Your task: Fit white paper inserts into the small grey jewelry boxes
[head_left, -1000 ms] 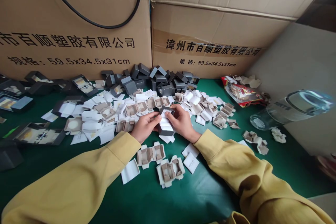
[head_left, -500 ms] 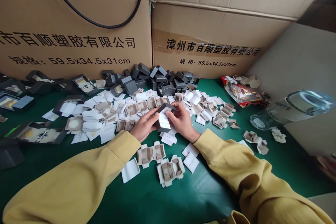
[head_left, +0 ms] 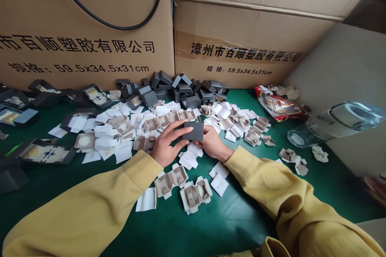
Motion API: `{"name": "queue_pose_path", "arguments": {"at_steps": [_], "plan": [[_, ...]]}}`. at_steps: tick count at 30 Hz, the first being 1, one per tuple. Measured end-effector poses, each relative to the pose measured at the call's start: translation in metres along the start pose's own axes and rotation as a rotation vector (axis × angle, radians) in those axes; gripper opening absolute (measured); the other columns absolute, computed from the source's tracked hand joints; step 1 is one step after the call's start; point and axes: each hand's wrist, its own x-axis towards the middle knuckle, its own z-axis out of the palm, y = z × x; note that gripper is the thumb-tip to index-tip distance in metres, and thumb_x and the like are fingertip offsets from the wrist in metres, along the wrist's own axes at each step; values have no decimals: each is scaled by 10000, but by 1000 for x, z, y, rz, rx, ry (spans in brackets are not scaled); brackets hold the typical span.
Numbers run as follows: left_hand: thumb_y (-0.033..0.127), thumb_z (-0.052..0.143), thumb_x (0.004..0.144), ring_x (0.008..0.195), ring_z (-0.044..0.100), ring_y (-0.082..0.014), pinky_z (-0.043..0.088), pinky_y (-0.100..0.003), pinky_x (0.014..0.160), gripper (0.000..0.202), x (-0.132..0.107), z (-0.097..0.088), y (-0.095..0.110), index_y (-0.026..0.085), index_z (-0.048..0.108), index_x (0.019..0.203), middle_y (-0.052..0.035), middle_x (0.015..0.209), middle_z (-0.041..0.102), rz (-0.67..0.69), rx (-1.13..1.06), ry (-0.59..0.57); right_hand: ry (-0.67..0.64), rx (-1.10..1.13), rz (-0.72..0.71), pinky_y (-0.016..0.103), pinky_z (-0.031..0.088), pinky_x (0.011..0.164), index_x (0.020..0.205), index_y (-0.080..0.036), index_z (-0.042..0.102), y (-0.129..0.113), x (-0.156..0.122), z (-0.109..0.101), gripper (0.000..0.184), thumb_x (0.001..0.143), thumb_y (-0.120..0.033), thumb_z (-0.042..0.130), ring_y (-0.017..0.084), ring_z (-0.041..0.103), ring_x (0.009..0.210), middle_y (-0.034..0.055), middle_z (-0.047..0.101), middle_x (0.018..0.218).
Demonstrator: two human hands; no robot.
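A small dark grey box [head_left: 193, 131] is held closed between both my hands, just above the green table. My left hand [head_left: 167, 144] grips its left side with fingers curled over the top edge. My right hand [head_left: 211, 143] clasps it from the right and below. Under and around my hands lie several white cards [head_left: 188, 160] and beige folded inserts [head_left: 171, 179]. A heap of the same grey boxes [head_left: 175, 89] sits behind, against the cartons.
Two big cardboard cartons [head_left: 90, 28] wall off the back. Open dark trays [head_left: 45, 153] lie at the left. A clear glass jar [head_left: 334, 124] lies on its side at the right, next to a red snack bag [head_left: 279, 107]. Bare green table [head_left: 229, 217] shows near me.
The box was open, showing a white insert; its lid has come down and it is now closed. My hands lifted it slightly up and away. A beige insert near my left sleeve shifted.
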Motion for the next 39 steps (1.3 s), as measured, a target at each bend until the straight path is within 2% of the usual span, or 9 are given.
{"name": "queue_pose_path", "arguments": {"at_steps": [7,11,14,18,21,27,31,34,39], "plan": [[104,585,773,1146,496,-222,479,-391,921,455,2,-1,4,302,545,1180,-82,1244,484,134,48,2,-50,56,15,154,268,381,534,-153,502,-7,-3,2,189,575,-209,679,26,346,394,-80,439,406],[65,589,756,1149,489,-232,510,-379,879,521,0,-2,4,308,520,1211,-84,1265,464,203,124,48,-64,17,30,161,355,382,694,-172,548,-8,-3,3,180,626,-273,680,47,426,414,-71,489,487],[56,576,760,1167,472,-243,518,-379,864,519,-1,-2,3,313,521,1208,-79,1275,457,227,183,85,-122,54,47,174,428,396,845,-201,539,-6,0,2,248,678,-338,660,76,515,512,-33,567,672],[80,559,781,1159,484,-233,505,-378,882,465,1,-4,0,296,533,1193,-84,1265,474,197,202,64,-272,109,80,214,516,459,978,-226,491,-3,4,-7,383,674,-356,685,88,564,602,-4,574,881],[80,554,784,1162,485,-233,478,-408,912,435,4,-6,-1,285,555,1168,-92,1256,487,230,136,9,-289,75,68,220,528,484,965,-216,488,-2,6,-11,435,624,-333,731,82,574,592,-11,562,892],[101,537,799,1144,492,-225,508,-379,848,427,10,-9,1,291,548,1181,-100,1244,485,216,158,-52,-106,-74,-46,208,460,441,860,-208,434,-2,10,-11,352,650,-351,677,90,545,529,-50,540,719],[155,525,810,1143,469,-234,470,-410,893,360,21,-10,8,280,581,1143,-92,1197,489,100,338,15,191,-540,-230,251,430,495,880,-200,454,-4,19,-27,221,758,-368,529,110,501,505,-41,522,632],[229,520,812,1133,461,-240,429,-412,933,314,33,-18,12,257,603,1114,-92,1170,478,-75,472,16,293,-902,-426,342,445,721,920,-179,512,-5,25,-40,251,733,-338,563,196,545,800,58,588,866],[360,506,799,1071,470,-259,376,-437,957,369,67,-64,-1,259,591,1144,-79,1094,522,-329,646,-12,356,-1074,-653,417,369,910,1097,-165,492,-11,20,-41,358,796,-356,507,254,446,1078,125,529,1145]]}}
